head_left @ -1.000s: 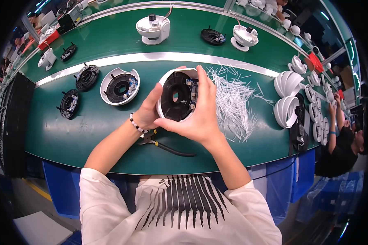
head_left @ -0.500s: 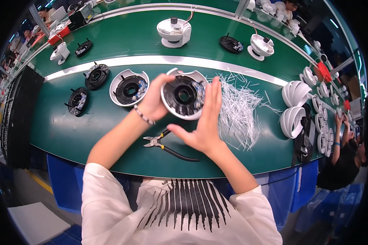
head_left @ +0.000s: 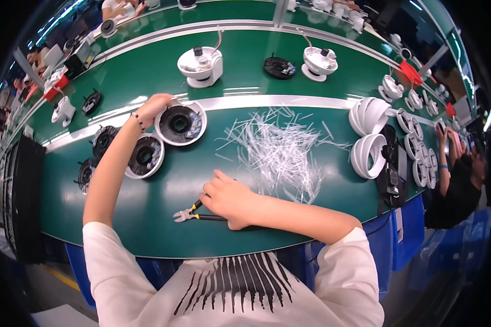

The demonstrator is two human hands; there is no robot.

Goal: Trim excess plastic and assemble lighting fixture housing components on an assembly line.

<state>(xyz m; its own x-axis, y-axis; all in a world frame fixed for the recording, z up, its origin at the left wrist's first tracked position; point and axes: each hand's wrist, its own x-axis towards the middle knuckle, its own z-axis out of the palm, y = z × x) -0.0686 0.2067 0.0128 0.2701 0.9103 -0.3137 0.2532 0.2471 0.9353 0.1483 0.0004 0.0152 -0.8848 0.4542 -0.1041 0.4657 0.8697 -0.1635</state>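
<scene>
My left hand (head_left: 155,109) reaches to the back left, its fingers closed on the rim of a round white housing (head_left: 197,134) with a black ring-shaped insert and a blue circuit board inside. Touching it or just beside it is a second white housing (head_left: 159,162) of the same kind, partly behind my left forearm. Over the handles of the diagonal cutters (head_left: 185,214) lies my right hand (head_left: 227,200), palm down with curled fingers around them. The cutters' jaws point left; their black and yellow grips are partly hidden under that hand.
White plastic strips (head_left: 278,147) lie piled right of centre. Stacked white rings (head_left: 368,156) stand at the right. Black discs with circuit boards (head_left: 103,140) lie left of my forearm. White fan-like units (head_left: 200,68) stand on the far belt. A person (head_left: 458,174) works at far right.
My left hand has carried the white housing leftward and set it by the other one. My right hand has let go of it and come down onto the cutters. The view has shifted.
</scene>
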